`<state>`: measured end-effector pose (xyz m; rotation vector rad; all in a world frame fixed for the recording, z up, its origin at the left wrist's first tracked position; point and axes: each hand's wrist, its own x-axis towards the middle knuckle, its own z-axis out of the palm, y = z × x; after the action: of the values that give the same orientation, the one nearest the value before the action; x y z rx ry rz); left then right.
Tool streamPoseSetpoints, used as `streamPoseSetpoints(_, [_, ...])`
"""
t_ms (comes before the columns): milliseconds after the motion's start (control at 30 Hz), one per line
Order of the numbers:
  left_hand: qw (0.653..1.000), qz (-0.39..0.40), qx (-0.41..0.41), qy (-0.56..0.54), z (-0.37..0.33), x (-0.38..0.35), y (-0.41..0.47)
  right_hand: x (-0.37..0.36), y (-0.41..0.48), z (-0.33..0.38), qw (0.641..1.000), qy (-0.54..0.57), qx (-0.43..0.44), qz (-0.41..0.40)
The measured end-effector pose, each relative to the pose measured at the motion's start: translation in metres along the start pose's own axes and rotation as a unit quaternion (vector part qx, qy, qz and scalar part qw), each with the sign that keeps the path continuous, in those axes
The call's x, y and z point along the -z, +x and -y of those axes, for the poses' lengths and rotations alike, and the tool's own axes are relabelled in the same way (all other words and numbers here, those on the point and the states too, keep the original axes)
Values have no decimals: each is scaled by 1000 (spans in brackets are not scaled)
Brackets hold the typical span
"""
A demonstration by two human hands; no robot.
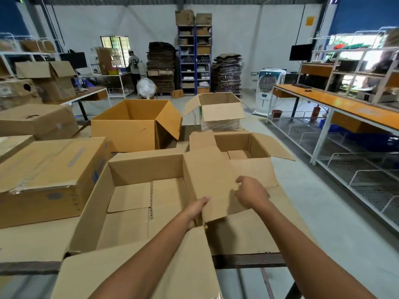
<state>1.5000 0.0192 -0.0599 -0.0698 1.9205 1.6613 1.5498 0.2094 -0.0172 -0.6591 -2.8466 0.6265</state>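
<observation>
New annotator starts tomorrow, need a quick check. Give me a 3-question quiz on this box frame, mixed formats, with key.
1. True or false: the open box in front of the person holds packed goods.
2. Which hand grips the near edge of the side flap? A) left hand B) right hand C) neither
3. Fill in: the closed box left of the open box is sealed with clear ____.

Key
1. False; its floor is bare.
2. A; the right hand lies on top of the flap.
3. Tape.
</observation>
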Motion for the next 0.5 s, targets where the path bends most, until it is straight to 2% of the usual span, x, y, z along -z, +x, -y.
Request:
streamPoseSetpoints(100, [995,19,73,-58,-1,0,1,-33,-9,4,996,7,29,89])
streamPoseSetpoints(233, [993,39,93,-54,-5,-4,6,-71,-23,22,987,-64,24,144])
streamPoseSetpoints(367, [993,51,72,-73,-19,-4,3,-78,-27,43,991,-38,31,128])
streamPoseSetpoints(500, [998,-2,11,-58,-47,11,-3,-63,-28,72,992,37,63,104])
